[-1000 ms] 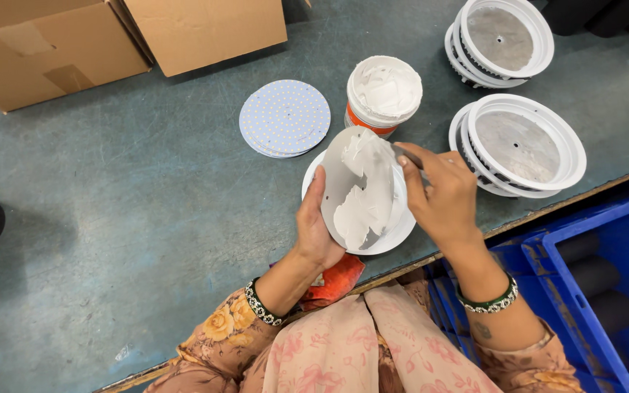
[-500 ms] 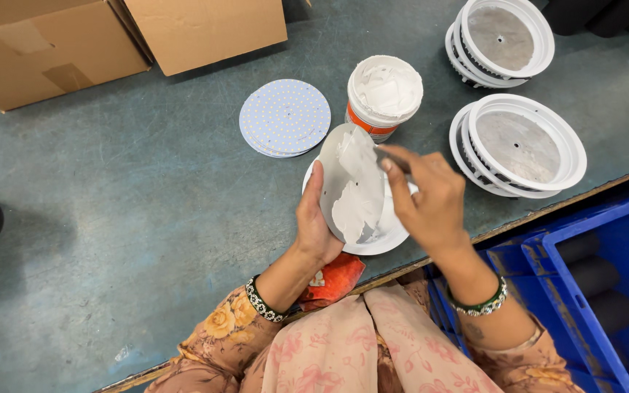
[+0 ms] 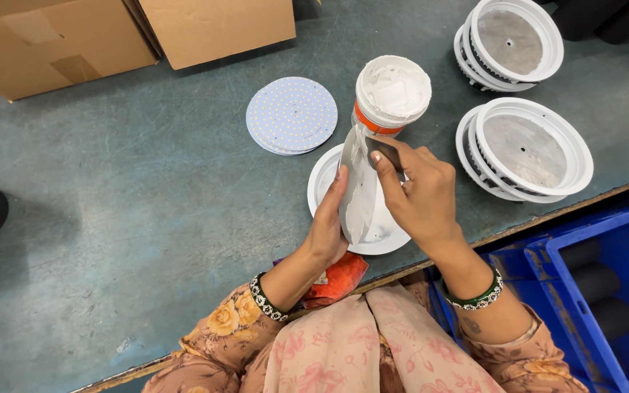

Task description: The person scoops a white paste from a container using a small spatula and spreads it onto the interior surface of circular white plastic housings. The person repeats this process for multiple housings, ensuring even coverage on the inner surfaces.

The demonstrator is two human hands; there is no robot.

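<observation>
Two brown cardboard boxes (image 3: 103, 36) are sitting at the tabletop's (image 3: 111, 204) far edge. The left hand (image 3: 327, 225) is gripping a paste-smeared round plate (image 3: 358, 185) on edge above a white dish (image 3: 387, 233), while the right hand (image 3: 420, 193) is pinching a small scraper (image 3: 386, 151) against it. Since earlier, the plate has been turning edge-on.

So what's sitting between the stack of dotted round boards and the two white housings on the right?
In the head view, the paste tub stands between them.

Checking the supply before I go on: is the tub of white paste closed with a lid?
No. The tub of white paste stands open on the table, with paste showing at its top, just beyond the right hand.
</observation>
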